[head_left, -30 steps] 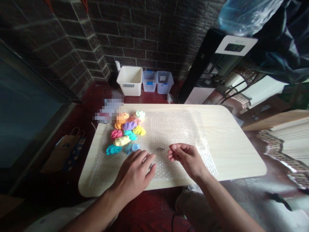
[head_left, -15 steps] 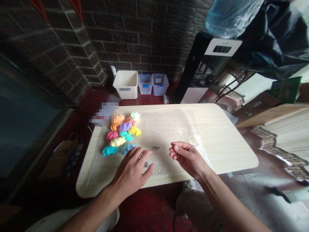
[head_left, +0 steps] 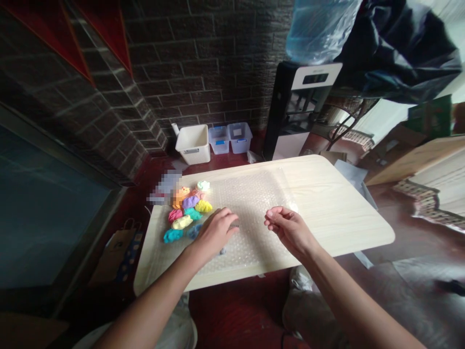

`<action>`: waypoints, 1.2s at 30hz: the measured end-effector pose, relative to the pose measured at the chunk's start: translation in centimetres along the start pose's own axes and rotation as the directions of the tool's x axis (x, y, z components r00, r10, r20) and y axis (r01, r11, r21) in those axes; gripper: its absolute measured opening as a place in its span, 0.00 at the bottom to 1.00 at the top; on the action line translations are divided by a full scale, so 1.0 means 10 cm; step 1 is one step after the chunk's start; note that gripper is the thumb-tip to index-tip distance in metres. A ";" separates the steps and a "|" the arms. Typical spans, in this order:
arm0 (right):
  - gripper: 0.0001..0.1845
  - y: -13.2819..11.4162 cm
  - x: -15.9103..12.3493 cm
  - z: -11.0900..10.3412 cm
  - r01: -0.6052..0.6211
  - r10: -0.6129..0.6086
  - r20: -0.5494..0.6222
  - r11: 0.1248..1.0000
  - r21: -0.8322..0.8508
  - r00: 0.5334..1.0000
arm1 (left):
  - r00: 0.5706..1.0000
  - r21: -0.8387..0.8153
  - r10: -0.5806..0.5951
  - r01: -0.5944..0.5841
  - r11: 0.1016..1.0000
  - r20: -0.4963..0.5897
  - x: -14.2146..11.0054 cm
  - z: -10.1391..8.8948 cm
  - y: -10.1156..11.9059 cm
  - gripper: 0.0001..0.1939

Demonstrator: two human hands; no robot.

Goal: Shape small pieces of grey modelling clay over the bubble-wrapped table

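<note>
My left hand (head_left: 217,228) is over the bubble wrap (head_left: 250,194), its thumb and fingers apart around a small dark strip (head_left: 234,225). Whether it touches the strip, I cannot tell. A small grey lump (head_left: 223,251) lies just below that hand. To the right, my right hand (head_left: 288,228) hovers with thumb and fingertips pinched together; anything between them is too small to make out. Left of my left hand sit several soft clay-like lumps, among them a purple lump (head_left: 190,201), a yellow one (head_left: 204,206), a pale yellow one (head_left: 182,222) and a teal one (head_left: 173,235).
The bubble wrap covers part of a pale wooden table (head_left: 327,203). A blurred-out item (head_left: 166,186) is at its far left corner. Beyond the table stand a white bin (head_left: 193,148), two clear boxes (head_left: 240,140) and a water dispenser (head_left: 298,111). A paper bag (head_left: 112,254) stands at left.
My left hand has moved from above the grey lump to the dark strip, its thumb and fingers drawing closer. My right hand keeps its pinch. The camera view has shifted.
</note>
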State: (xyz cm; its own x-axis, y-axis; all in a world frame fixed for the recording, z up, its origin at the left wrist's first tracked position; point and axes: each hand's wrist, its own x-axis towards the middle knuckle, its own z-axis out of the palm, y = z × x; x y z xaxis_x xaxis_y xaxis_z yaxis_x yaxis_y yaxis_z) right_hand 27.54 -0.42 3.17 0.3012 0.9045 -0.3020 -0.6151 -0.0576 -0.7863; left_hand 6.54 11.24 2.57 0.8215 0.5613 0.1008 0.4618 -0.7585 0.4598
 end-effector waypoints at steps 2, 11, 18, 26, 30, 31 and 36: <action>0.16 -0.02 -0.01 0.00 -0.003 0.003 0.006 1.000 0.007 1.000 | 1.000 0.006 0.007 -0.007 1.000 0.014 0.04 0.02 0.00 0.07; 0.18 0.00 0.00 0.06 0.036 -0.037 0.038 0.999 0.037 0.999 | 1.000 -0.075 0.012 -0.013 0.997 -0.019 0.06 0.06 -0.03 0.05; 0.16 0.08 0.05 0.22 -0.004 -0.002 0.144 0.999 0.040 0.990 | 0.968 -0.331 -0.159 0.087 0.940 -0.195 -0.29 -0.21 0.16 0.03; 0.12 0.21 -0.09 0.41 -0.157 0.136 0.372 0.987 0.028 0.918 | 0.924 -0.633 -0.337 0.153 0.759 -0.181 -0.64 -0.18 -0.07 0.10; 0.09 0.22 -0.16 0.45 -0.225 0.199 0.384 0.974 0.023 0.902 | 0.912 -0.585 -0.306 0.095 0.805 -0.273 -0.68 -0.27 -0.20 0.07; 0.09 0.22 -0.18 0.46 -0.241 0.212 0.390 0.970 0.027 0.896 | 0.908 -0.577 -0.303 0.087 0.812 -0.290 -0.68 -0.29 -0.22 0.07; 0.05 0.30 -0.20 0.47 -0.266 0.219 0.417 0.962 0.058 0.882 | 0.908 -0.557 -0.274 0.056 0.829 -0.317 -0.73 -0.31 -0.22 0.06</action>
State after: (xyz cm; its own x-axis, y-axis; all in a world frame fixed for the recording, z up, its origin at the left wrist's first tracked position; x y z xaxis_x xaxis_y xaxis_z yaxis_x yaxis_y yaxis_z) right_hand 21.66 -0.40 3.97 -0.1729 0.9615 -0.2135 -0.7143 -0.2716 -0.6450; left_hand -1.54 9.79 3.57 0.5133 0.8225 0.2451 0.2425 -0.4129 0.8779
